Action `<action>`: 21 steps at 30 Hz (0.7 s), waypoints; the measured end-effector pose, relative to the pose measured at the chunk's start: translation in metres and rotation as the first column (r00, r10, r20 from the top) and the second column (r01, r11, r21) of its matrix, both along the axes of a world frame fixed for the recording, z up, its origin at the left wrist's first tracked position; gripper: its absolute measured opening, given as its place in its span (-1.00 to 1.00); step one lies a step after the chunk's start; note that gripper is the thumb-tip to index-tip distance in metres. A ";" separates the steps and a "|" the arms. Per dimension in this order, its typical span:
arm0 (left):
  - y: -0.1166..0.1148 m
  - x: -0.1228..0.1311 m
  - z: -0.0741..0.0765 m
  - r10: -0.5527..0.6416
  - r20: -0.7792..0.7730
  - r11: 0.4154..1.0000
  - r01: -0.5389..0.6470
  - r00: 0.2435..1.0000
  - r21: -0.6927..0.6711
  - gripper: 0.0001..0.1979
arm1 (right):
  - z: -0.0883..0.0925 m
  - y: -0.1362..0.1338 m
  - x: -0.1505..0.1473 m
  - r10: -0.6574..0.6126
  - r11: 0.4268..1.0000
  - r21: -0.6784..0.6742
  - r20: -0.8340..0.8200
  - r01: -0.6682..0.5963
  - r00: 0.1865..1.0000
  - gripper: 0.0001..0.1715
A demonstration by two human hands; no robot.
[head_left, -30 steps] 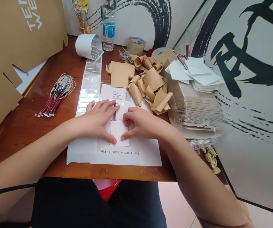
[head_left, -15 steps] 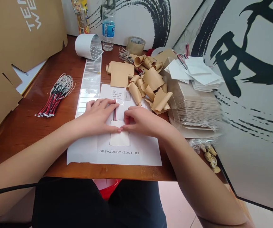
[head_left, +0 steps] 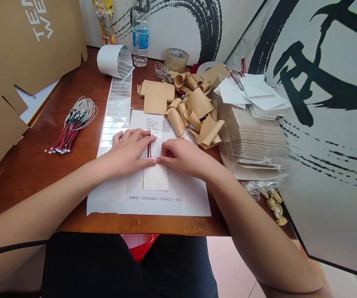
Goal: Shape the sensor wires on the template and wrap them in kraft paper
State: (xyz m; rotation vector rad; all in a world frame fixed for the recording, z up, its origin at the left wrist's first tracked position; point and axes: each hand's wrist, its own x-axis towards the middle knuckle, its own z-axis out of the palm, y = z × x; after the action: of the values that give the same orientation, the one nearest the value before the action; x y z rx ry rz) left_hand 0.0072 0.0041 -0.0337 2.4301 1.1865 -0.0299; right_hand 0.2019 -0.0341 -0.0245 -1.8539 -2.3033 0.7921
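Observation:
My left hand [head_left: 127, 153] and my right hand [head_left: 183, 157] rest on a white printed sheet [head_left: 168, 203] marked DRS-206DC-E001-01. Their thumbs and forefingers meet at the top edge of a small white rectangular pad [head_left: 155, 177]. A thin red and black wire pair [head_left: 149, 151] runs up from that pad between my hands. Above them lies a printed white label sheet [head_left: 144, 122], partly under my left fingers. Whether my fingers grip the pad or only press on it, I cannot tell.
On the wooden table [head_left: 32, 182] lie a bundle of red-and-black wires [head_left: 73, 126], a strip of labels [head_left: 118, 103] from a roll, curled kraft paper pieces [head_left: 197, 109] and a stack of kraft envelopes [head_left: 254, 140]. A cardboard panel [head_left: 17, 54] stands at left.
Both hands have slid away from me, up the pad to its top edge, and drawn closer together. More of the white pad now shows below my fingers.

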 end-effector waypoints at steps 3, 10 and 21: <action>0.002 -0.002 0.000 -0.004 -0.001 1.000 0.004 1.000 0.000 -0.31 | 0.004 0.000 0.002 0.022 0.999 -0.031 0.005 -0.022 1.000 -0.71; 0.007 -0.010 0.003 -0.111 -0.024 0.993 0.109 0.994 -0.052 0.03 | 0.011 -0.003 0.010 0.100 0.985 -0.139 0.001 -0.099 0.995 -0.56; 0.007 -0.008 0.003 -0.109 -0.036 0.993 0.107 0.993 -0.058 -0.29 | 0.009 -0.001 0.000 -0.029 0.996 -0.085 0.001 0.029 1.000 -0.69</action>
State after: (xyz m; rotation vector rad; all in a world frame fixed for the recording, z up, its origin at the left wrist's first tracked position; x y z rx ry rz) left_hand -0.0012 0.0114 -0.0303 2.4525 1.0547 -0.1421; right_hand 0.2020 -0.0355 -0.0158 -1.9167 -2.2709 0.9002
